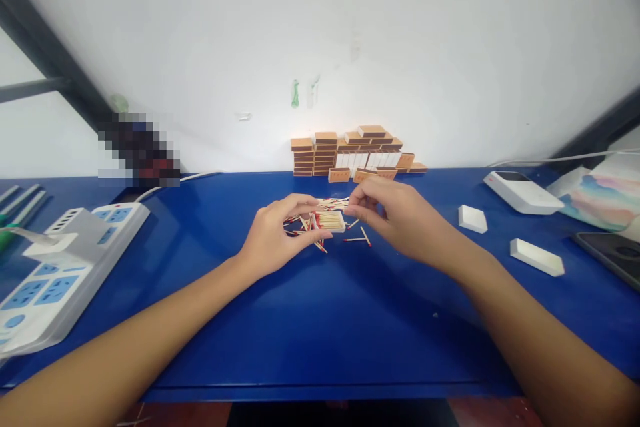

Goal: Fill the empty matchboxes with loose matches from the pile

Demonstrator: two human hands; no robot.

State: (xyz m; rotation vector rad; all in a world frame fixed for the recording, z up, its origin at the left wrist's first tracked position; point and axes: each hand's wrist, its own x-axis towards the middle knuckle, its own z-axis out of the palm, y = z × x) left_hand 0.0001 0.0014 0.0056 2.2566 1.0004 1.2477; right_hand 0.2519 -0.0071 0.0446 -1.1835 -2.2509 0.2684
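Left hand grips a rectangular, seemingly cardboard tray (thin wooden matches inside).

The left hand holds a small white tray of red-tipped matches over the blue worktop; the right hand is just beside it, fingers pinched, near loose matches. Behind them, matchboxes stand stacked by the wall, with a power strip at the left
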